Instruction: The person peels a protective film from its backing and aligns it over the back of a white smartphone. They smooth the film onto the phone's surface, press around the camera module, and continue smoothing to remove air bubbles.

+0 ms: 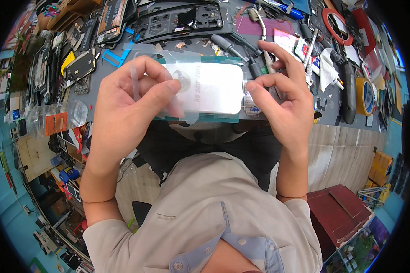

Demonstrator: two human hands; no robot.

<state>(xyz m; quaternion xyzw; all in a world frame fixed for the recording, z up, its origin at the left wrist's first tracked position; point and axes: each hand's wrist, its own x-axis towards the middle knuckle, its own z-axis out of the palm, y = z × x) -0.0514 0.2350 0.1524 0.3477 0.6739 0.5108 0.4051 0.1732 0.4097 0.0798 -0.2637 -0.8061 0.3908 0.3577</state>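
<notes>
Translucent film [189, 98], faintly printed, is held by the left hand [125, 100] over the left portion of a white, round-cornered panel [223, 86]. The film is pinched between the left thumb and forefinger, whose tips are brought together; the remaining fingers are curled behind it. The panel is positioned between the two hands, near the front edge of the grey work surface [107, 86], and teal sheeting [230, 118] is seen along its upper and lower edges.

The right hand [287, 102] is placed at the panel's right end. Its thumb and one fingertip are drawn close together beside a small clear tab [246, 87]; whether the tab is gripped cannot be told. Another finger is raised and extended above them, well apart from the thumb.

Beyond the panel, a dark device frame [177, 20] and grey-handled tools [225, 44] are noted. A bright blue bracket [117, 57] is located beyond the left hand. To the right of the right hand, a white crumpled tissue [328, 70] and a yellow tape roll [364, 96] are observed.
</notes>
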